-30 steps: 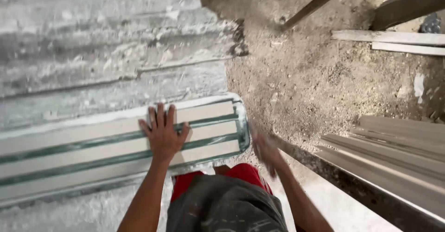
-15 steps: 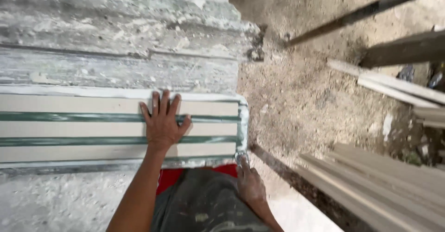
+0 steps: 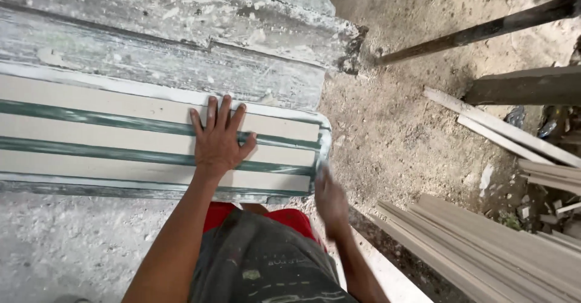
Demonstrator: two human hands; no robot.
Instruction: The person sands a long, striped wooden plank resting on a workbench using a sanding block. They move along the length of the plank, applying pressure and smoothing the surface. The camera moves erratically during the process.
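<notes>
Rough, plaster-spattered concrete (image 3: 181, 43) fills the upper left of the view, giving way on the right to bare dirt ground (image 3: 411, 127) strewn with loose strips and debris. On the concrete lies a long green mould (image 3: 319, 152) holding three pale cast strips (image 3: 121, 103) side by side, parted by narrow green ribs; the pale fill looks smooth and level with the ribs, so the casting itself seems done and the strips sit in the mould, none of them lifted out. The mould runs off the left edge of the view and ends at a rounded corner close to the dirt.

The left hand (image 3: 219, 138) lies flat on the strips, palm down, fingers spread and straight, pressing rather than gripping; it has hold of nothing. The right hand (image 3: 330, 197) is at the mould's right end, near its lower corner, but it is blurred, and I cannot tell whether its fingers are closed on the edge or simply beside it.

Below the hands are red and grey shorts (image 3: 266, 260). To the lower right, well apart from the mould, a stack of finished pale strips (image 3: 484, 248) lies on the ground; further up are two loose white strips (image 3: 502, 127) and dark timbers (image 3: 484, 31)
</notes>
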